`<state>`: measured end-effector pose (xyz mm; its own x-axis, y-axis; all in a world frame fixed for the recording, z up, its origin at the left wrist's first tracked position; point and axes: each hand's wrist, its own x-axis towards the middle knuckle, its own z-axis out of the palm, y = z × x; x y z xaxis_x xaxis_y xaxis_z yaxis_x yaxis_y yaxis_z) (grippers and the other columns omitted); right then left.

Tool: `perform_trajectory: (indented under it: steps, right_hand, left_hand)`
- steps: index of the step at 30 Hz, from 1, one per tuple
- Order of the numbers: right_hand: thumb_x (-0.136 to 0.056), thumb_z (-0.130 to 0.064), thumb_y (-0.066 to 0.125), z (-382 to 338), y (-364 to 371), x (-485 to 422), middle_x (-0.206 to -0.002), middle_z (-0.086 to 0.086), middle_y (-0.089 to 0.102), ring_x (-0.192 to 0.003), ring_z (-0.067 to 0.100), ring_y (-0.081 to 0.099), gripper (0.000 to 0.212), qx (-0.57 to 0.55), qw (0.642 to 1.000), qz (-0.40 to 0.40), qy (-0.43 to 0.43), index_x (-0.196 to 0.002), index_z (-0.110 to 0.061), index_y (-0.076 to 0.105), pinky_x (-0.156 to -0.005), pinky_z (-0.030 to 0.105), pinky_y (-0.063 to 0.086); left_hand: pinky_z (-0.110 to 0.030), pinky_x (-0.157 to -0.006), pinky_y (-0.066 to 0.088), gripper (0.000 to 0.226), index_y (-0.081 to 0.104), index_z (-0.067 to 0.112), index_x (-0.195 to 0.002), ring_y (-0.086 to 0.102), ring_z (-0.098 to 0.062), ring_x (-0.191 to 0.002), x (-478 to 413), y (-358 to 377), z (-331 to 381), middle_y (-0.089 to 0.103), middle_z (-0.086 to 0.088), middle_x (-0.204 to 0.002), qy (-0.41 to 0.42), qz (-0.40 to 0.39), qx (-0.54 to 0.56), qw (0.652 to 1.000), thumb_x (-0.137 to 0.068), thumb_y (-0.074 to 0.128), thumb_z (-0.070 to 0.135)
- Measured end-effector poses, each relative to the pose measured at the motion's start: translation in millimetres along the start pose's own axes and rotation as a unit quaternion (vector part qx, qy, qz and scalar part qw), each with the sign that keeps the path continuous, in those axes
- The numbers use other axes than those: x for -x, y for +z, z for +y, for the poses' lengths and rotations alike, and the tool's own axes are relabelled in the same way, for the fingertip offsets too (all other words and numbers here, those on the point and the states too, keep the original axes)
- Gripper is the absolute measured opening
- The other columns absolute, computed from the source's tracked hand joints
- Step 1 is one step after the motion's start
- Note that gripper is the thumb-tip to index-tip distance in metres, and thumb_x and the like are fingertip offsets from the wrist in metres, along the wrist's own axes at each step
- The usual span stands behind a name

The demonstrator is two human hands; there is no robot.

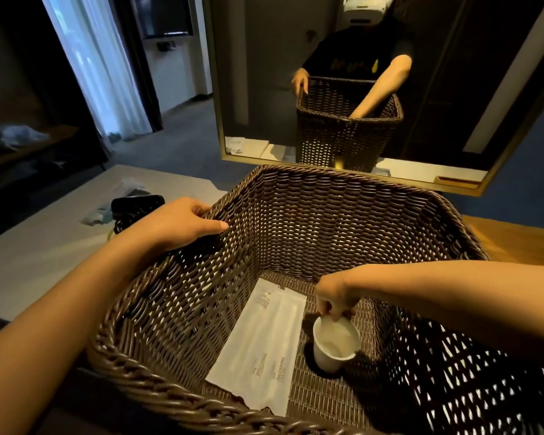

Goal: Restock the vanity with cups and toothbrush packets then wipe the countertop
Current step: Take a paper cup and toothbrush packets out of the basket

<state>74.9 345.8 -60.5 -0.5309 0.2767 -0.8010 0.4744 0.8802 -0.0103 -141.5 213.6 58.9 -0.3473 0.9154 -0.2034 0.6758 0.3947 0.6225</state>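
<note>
Down inside a deep brown wicker basket, the right hand reaches to the bottom, its fingers pinched on the far rim of a white paper cup that stands upright on the woven floor. Just beside the cup, to its left, white toothbrush packets lie flat, printed with the word BRUSHING. The left hand grips the basket's left rim, fingers curled over the outside and thumb pressed against the inner wall. Left of the basket, the pale counter carries a dark object I cannot identify. Beyond, a gold-framed mirror reflects basket and arms.
</note>
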Motion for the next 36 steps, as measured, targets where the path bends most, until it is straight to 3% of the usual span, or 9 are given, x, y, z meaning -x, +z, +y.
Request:
perform_trajectory:
  steps: [5,7,11,15,17,21,26,32,36]
  right_hand:
    - [-0.085,-0.007,0.059,-1.8,-17.5,13.6,-0.106,0.015,0.068,-0.094,0.029,0.063,0.026,-0.023,0.999,0.031,0.001,-0.111,-0.003,0.065,-0.091,0.037,0.050]
    - [-0.086,-0.011,0.060,0.4,-31.3,25.7,-0.112,0.012,0.067,-0.100,0.026,0.061,0.027,-0.041,0.998,0.054,0.004,-0.112,-0.006,0.065,-0.088,0.029,0.046]
    - [-0.085,-0.017,0.064,10.6,-62.1,59.3,-0.098,0.008,0.069,-0.082,0.012,0.056,0.025,-0.103,0.988,0.114,-0.013,-0.107,-0.007,0.068,-0.077,0.021,0.045]
    - [-0.083,-0.012,0.065,19.3,-85.8,92.0,-0.086,0.006,0.070,-0.078,0.013,0.062,0.016,-0.267,0.948,0.169,-0.048,-0.095,-0.003,0.070,-0.082,0.028,0.052]
    - [-0.083,-0.010,0.065,21.7,-97.2,105.7,-0.077,0.003,0.071,-0.074,0.013,0.064,0.008,-0.319,0.927,0.184,-0.070,-0.083,-0.008,0.072,-0.080,0.030,0.052]
    - [-0.085,-0.007,0.061,19.2,-123.2,126.2,-0.063,0.001,0.068,-0.061,0.010,0.061,0.013,-0.360,0.909,0.175,-0.115,-0.077,-0.007,0.071,-0.069,0.026,0.052]
    - [-0.084,-0.014,0.060,22.2,-142.7,143.0,-0.067,0.003,0.067,-0.063,0.011,0.060,0.020,-0.425,0.872,0.201,-0.137,-0.095,0.000,0.069,-0.066,0.025,0.054]
    - [-0.093,-0.036,0.046,30.2,-131.7,125.1,-0.069,0.002,0.067,-0.066,0.011,0.062,0.036,-0.527,0.806,0.216,-0.164,-0.083,-0.014,0.073,-0.066,0.023,0.055]
    - [-0.096,-0.041,0.033,37.0,-111.8,92.3,-0.080,0.009,0.070,-0.070,0.016,0.065,0.046,-0.632,0.730,0.230,-0.118,-0.102,-0.005,0.062,-0.065,0.028,0.056]
  left_hand:
    - [-0.019,-0.063,0.040,0.036,0.060,0.016,-0.116,0.057,-0.007,-0.074,2.6,0.9,3.3,0.066,0.001,-0.093,0.009,0.000,0.009,1.000,-0.085,0.057,0.035]
    - [-0.025,-0.080,0.043,0.046,0.051,0.016,-0.127,0.059,-0.015,-0.092,4.9,3.2,6.1,0.062,-0.007,-0.119,0.036,0.027,-0.022,0.999,-0.085,0.058,0.034]
    - [-0.035,-0.104,0.033,0.077,0.026,0.020,-0.142,0.042,-0.022,-0.128,10.7,7.2,10.7,0.043,-0.005,-0.143,0.171,0.098,-0.127,0.972,-0.078,0.066,0.036]
    - [-0.027,-0.110,-0.003,0.095,0.013,0.025,-0.145,0.001,-0.005,-0.137,10.3,13.2,14.4,0.014,0.007,-0.154,0.301,-0.047,-0.292,0.907,-0.071,0.066,0.051]
    - [-0.034,-0.113,-0.003,0.099,0.009,0.027,-0.145,0.000,-0.012,-0.140,4.7,13.7,20.8,0.013,0.006,-0.155,0.294,-0.103,-0.326,0.892,-0.069,0.064,0.057]
    - [-0.023,-0.105,0.025,0.099,0.010,0.030,-0.144,0.031,-0.006,-0.129,-4.0,12.8,36.6,0.027,0.009,-0.150,0.302,-0.189,-0.150,0.922,-0.067,0.068,0.052]
    - [-0.003,-0.071,0.040,0.072,0.024,0.052,-0.115,0.044,0.012,-0.097,-3.3,11.1,42.1,0.037,0.033,-0.110,0.264,-0.116,0.087,0.953,-0.057,0.068,0.051]
    - [-0.014,-0.079,0.042,0.082,0.033,0.037,-0.128,0.049,-0.002,-0.108,-12.9,12.6,34.9,0.047,0.018,-0.120,0.252,-0.076,0.169,0.950,-0.057,0.070,0.051]
    - [-0.011,-0.068,0.044,0.082,0.038,0.032,-0.130,0.051,0.004,-0.098,-19.6,11.1,37.3,0.050,0.023,-0.109,0.246,-0.033,0.184,0.951,-0.056,0.069,0.054]
